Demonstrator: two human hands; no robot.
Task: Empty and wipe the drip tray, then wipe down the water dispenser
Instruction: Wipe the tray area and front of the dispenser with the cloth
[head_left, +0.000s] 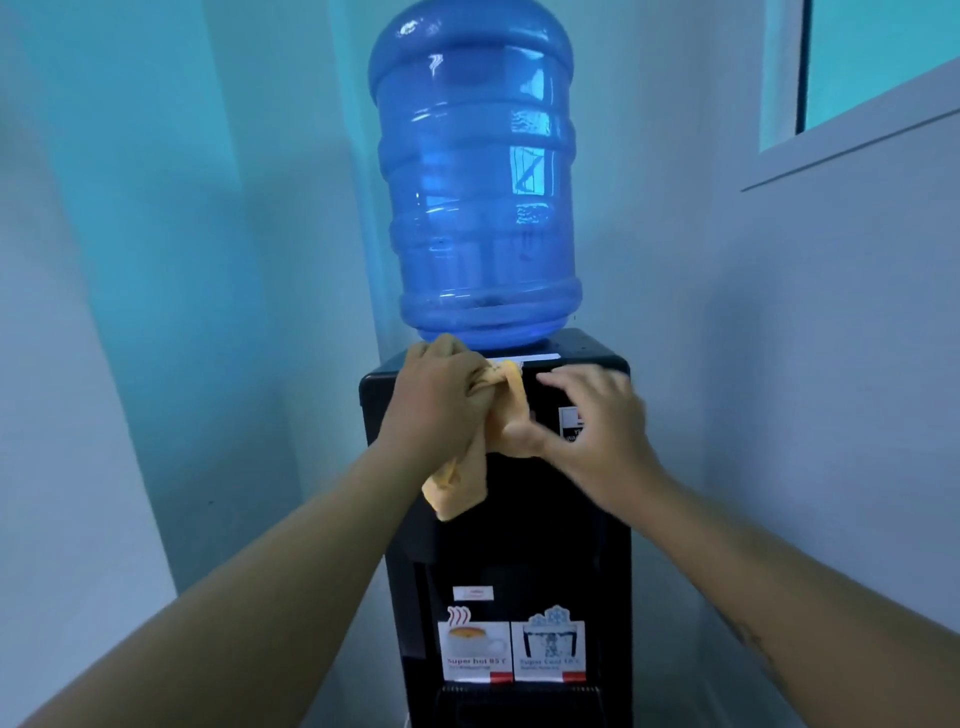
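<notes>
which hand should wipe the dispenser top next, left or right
Left, probably. The left hand grips the yellow cloth at the top front edge of the water dispenser, just below the blue bottle. The right hand has spread fingers over the front panel; only its thumb meets the cloth.

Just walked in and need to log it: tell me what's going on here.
A person is wiping down a black water dispenser that carries a blue bottle. The left hand grips a bunched yellow cloth against the dispenser's top front edge, just below the bottle. The right hand is beside it, fingers spread over the front panel, thumb against the cloth. The image is blurred there, so finer contact can't be judged.
</notes>
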